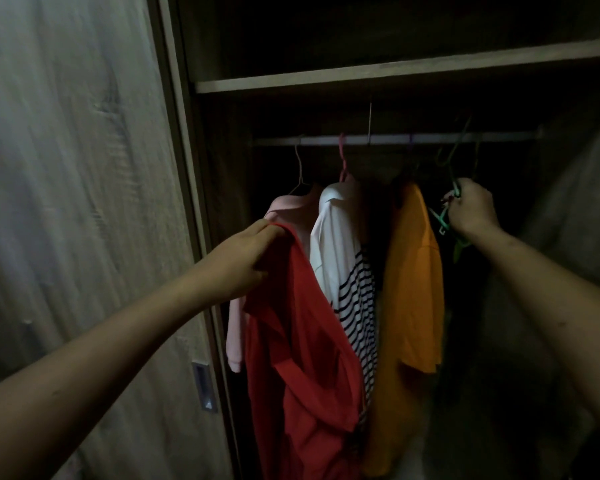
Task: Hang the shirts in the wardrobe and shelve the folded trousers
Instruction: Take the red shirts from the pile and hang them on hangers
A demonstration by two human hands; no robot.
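My left hand (246,258) grips the top of a red shirt (298,348), which hangs down in front of the open wardrobe. My right hand (471,209) is closed on a green hanger (447,216) that hangs at the right end of the rail (395,138). On the rail hang a pink shirt (291,209), a white shirt with dark stripes (347,271) and an orange shirt (413,289). No trousers show.
A wooden shelf (395,72) runs above the rail. The sliding door (84,202) with a recessed handle (205,386) stands on the left. Dark space lies to the right of the orange shirt, where more hangers (461,143) dangle.
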